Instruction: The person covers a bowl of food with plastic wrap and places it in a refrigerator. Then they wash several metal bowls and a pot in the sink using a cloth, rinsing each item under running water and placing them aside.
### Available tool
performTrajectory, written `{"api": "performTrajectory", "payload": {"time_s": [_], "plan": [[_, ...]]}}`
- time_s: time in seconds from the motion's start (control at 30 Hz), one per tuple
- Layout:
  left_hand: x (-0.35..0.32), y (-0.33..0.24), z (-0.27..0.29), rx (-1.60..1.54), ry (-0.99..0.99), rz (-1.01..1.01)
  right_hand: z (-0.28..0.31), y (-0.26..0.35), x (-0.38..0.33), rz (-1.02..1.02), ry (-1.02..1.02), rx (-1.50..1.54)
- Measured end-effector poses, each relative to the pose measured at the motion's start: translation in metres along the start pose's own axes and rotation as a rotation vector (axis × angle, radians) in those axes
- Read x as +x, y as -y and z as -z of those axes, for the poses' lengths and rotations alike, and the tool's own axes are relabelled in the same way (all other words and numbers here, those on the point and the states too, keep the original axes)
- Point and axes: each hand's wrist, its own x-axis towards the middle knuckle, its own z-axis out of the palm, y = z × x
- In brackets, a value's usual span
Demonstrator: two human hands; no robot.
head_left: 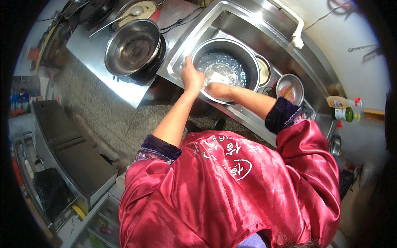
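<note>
A large metal pot with a dark inner wall stands in the stainless steel sink. Water in it is stirred up and glints, with a white, frothy-looking patch near its middle. My left hand grips the pot's left rim, its thumb pointing up along the outside. Inside the pot, against the near wall, is my right hand. Its fingers are partly hidden by water and glare, so I cannot make out whether they hold anything.
To the left, a wide pan sits on a steel counter beside a pot with a ladle. Right of the big pot are small bowls. A white pipe hangs over the sink; bottles stand at the right.
</note>
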Motion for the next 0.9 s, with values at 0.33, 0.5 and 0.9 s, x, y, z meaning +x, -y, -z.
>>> {"api": "performTrajectory", "payload": {"time_s": [0.33,0.5,0.9], "plan": [[0.033,0.018,-0.013,-0.016,0.106,0.078,0.015,-0.013,-0.080,0.284,-0.260,-0.519],[0.028,-0.006,-0.003,-0.462,0.141,0.299,0.003,0.029,-0.064,0.281,-0.579,-0.261],[0.031,-0.053,0.013,-0.185,-0.090,-0.181,-0.001,-0.090,-0.070,0.811,-0.766,-0.291]]}}
